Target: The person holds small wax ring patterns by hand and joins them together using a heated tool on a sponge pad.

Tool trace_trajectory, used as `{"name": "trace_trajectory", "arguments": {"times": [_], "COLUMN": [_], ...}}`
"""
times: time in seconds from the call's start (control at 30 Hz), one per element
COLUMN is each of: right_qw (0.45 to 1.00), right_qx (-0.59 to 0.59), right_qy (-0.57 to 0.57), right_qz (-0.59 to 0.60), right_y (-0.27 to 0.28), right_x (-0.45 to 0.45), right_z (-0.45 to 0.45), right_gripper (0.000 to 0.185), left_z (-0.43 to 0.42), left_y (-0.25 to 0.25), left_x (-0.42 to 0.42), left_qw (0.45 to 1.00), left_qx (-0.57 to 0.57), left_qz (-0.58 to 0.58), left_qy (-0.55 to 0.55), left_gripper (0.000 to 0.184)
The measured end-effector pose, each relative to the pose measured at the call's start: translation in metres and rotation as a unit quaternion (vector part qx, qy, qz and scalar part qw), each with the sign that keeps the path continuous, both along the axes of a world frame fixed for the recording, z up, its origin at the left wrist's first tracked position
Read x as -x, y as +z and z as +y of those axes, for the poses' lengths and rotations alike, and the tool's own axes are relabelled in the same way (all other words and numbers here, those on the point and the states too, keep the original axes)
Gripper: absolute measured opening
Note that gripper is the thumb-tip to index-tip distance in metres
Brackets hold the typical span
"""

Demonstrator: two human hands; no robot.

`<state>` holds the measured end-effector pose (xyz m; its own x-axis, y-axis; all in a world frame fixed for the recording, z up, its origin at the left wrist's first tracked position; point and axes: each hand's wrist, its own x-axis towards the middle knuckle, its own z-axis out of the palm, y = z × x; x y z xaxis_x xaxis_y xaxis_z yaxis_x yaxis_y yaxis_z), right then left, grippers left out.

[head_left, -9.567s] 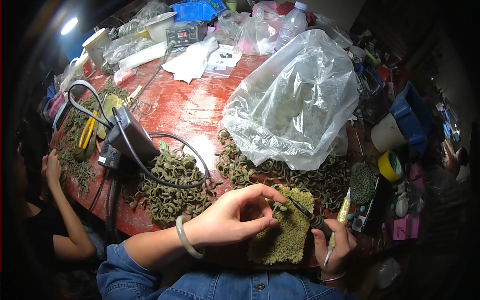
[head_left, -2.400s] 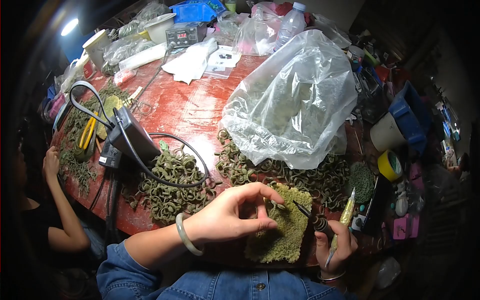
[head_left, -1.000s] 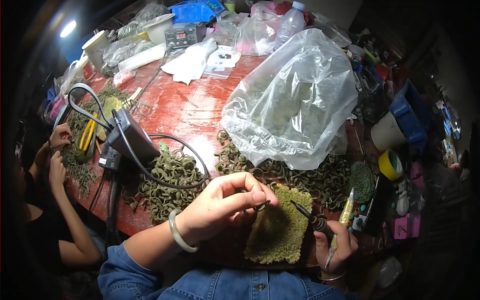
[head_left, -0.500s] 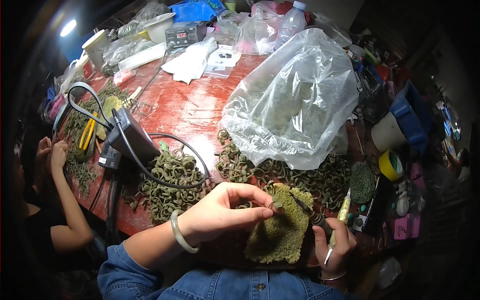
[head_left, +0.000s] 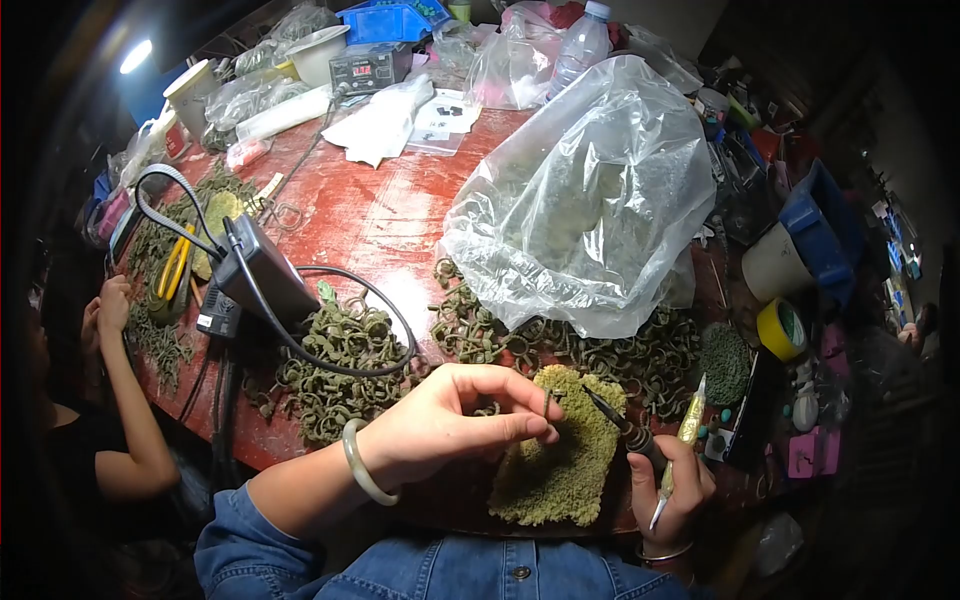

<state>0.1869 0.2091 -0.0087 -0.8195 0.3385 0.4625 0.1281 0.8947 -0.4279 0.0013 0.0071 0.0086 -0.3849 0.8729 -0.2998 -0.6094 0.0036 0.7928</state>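
Note:
A small dark green piece point(head_left: 551, 400) is pinched between the thumb and fingertips of my left hand point(head_left: 450, 420), above the left side of a yellow-green textured pad point(head_left: 565, 460). My right hand point(head_left: 677, 490) is closed around a dark-tipped tool point(head_left: 625, 425), its tip over the pad's upper right, a little apart from the small piece. A gold tube point(head_left: 692, 415) with a pointed nozzle also rests in my right hand's grip. Piles of green curled pieces lie beyond my hands, one on the left point(head_left: 345, 370) and one on the right point(head_left: 640, 360).
A large clear plastic bag point(head_left: 590, 200) covers part of the right pile. Left stand a black box point(head_left: 268, 270) with looped cables and yellow-handled pliers point(head_left: 175, 265). Another person's hands point(head_left: 108, 315) are at the left edge. Yellow tape point(head_left: 780, 331) and a blue bin point(head_left: 820, 235) are right.
My left hand has moved back toward the pad since one second ago, and the small piece has turned in its fingers. The tool tip has shifted slightly. The other person's hands have moved.

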Motion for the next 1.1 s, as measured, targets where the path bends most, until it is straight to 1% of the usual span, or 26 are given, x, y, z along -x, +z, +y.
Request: {"name": "trace_trajectory", "arguments": {"times": [0.1,0.17,0.3,0.37,0.5,0.57,0.6,0.67,0.77,1.1], "right_qw": [1.000,1.000,1.000,1.000,1.000,1.000,1.000,1.000,0.999,0.999], "right_qx": [-0.003,-0.006,0.004,0.002,-0.009,-0.011,-0.010,-0.009,-0.023,-0.025], "right_qy": [0.000,-0.001,0.000,-0.001,0.001,0.003,0.006,0.009,0.009,0.013], "right_qz": [0.006,0.012,0.012,0.010,0.014,0.019,0.022,0.025,0.035,0.032], "right_y": [-0.001,-0.002,-0.001,0.001,0.000,-0.001,-0.001,-0.002,-0.002,-0.003], "right_x": [0.000,0.000,-0.001,-0.002,-0.003,-0.003,-0.003,-0.003,-0.002,-0.003], "right_z": [0.000,0.000,0.000,-0.001,0.000,0.001,0.001,0.001,0.001,0.001], "right_gripper": [0.029,0.029,0.029,0.029,0.030,0.030,0.030,0.030,0.029,0.029], "left_z": [0.000,0.000,-0.001,0.001,0.000,0.001,0.001,0.001,0.001,0.000], "left_y": [-0.004,-0.011,-0.012,-0.011,-0.007,-0.005,-0.006,-0.010,-0.012,-0.008], "left_x": [-0.001,0.001,0.003,0.002,0.002,0.001,0.001,0.003,0.002,0.001], "left_qw": [1.000,0.999,0.998,0.999,0.999,0.997,0.997,0.989,0.988,0.988], "left_qx": [-0.002,-0.015,-0.015,-0.019,-0.020,-0.019,-0.019,-0.041,-0.047,-0.036], "left_qz": [0.014,0.046,0.051,0.033,0.041,0.075,0.075,0.137,0.142,0.144], "left_qy": [0.005,-0.016,-0.024,0.005,-0.013,-0.009,-0.009,-0.037,-0.040,-0.041], "left_gripper": [0.015,0.018,0.025,0.025,0.032,0.037,0.037,0.041,0.036,0.035]}}
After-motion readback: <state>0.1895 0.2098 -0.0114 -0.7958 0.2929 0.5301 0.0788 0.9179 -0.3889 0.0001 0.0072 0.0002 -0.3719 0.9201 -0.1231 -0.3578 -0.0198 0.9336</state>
